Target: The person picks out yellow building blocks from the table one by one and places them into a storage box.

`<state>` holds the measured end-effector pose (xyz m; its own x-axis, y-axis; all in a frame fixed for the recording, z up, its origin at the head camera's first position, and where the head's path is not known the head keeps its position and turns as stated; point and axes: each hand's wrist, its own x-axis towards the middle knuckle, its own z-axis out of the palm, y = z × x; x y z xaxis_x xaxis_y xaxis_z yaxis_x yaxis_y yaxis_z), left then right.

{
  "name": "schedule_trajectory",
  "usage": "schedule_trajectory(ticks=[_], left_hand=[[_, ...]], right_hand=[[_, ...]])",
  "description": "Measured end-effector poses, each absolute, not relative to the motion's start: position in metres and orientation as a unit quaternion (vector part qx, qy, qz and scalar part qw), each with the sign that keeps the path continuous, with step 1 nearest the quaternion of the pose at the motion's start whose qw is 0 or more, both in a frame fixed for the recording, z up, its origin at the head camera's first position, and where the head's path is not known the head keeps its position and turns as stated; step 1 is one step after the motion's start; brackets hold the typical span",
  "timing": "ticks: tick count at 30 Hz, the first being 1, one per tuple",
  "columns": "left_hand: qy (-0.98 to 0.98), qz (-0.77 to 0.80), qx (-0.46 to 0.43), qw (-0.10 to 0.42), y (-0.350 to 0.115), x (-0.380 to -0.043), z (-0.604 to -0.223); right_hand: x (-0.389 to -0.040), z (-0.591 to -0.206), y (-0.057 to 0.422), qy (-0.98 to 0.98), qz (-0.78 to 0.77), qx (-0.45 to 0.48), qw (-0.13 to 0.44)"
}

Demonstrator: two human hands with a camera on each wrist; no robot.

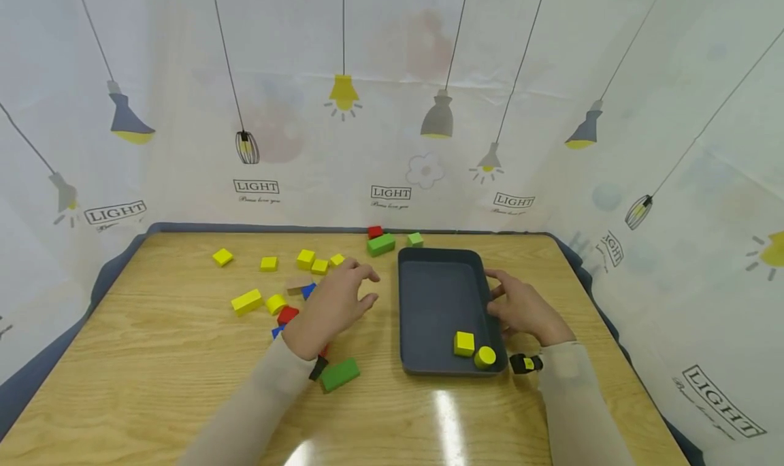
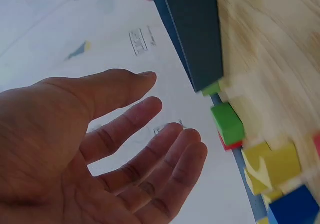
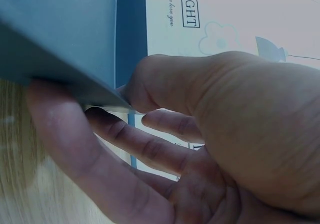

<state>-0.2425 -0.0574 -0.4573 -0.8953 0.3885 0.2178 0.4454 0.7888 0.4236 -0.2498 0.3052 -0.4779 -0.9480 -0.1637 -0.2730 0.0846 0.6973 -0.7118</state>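
A dark grey rectangular tray (image 1: 431, 296) lies on the table, with a yellow cube (image 1: 463, 343) and a yellow cylinder (image 1: 485, 357) at its near right end. My right hand (image 1: 525, 308) holds the tray's right wall, the thumb at the rim and the fingers along the outside in the right wrist view. Left of the tray, my left hand (image 1: 333, 306) is in the air with nothing in it, fingers loosely bent and thumb apart. Under and beside it are a blue block (image 1: 309, 290), a red block (image 1: 288, 315) and a green block (image 1: 339, 375), partly hidden by the hand and sleeve.
Several yellow blocks (image 1: 247, 302) are scattered over the left half of the wooden table (image 1: 153, 357). Behind the tray's far left corner stand a green block (image 1: 381, 245), a red block (image 1: 375, 232) and a light green block (image 1: 415, 239). A lamp-printed cloth (image 1: 294, 58) surrounds the table's back and sides.
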Motion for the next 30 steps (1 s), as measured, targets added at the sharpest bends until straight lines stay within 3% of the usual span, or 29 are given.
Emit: schedule_trajectory(ticks=[12, 30], left_hand=[[-0.959, -0.231, -0.160, 0.042, -0.097, -0.254, -0.466], [-0.957, -0.234, -0.173, 0.010, -0.108, -0.261, -0.479]], right_hand=[[-0.250, -0.478, 0.303, 0.904, -0.392, -0.023, 0.166], [-0.250, -0.477, 0.304, 0.905, -0.388, -0.017, 0.170]])
